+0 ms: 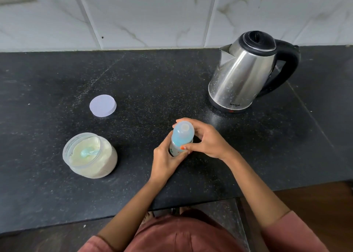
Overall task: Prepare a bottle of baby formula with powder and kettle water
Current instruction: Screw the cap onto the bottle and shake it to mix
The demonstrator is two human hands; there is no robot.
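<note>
Left hand (168, 161): fingers curled round the lower body of the baby bottle (178, 146), gripping it from the left side.

Right hand (207, 139): fingers and thumb curled round the upper part of the bottle, at the translucent blue dome cap (183, 131). The thumb lies across the near face of the bottle.

The bottle is roughly upright between the 2 hands, over the middle of the black counter (152, 79). Contact between its base and the counter cannot be determined.

Well left of the hands stands 1 open jar (91, 161) of pale powder, with a light blue scoop (88, 152) lying in the powder. The jar's lid (103, 105) lies flat on the counter beyond it, apart from the jar.

A steel kettle (242, 73) with a black handle stands at the back right, its lid closed.
</note>
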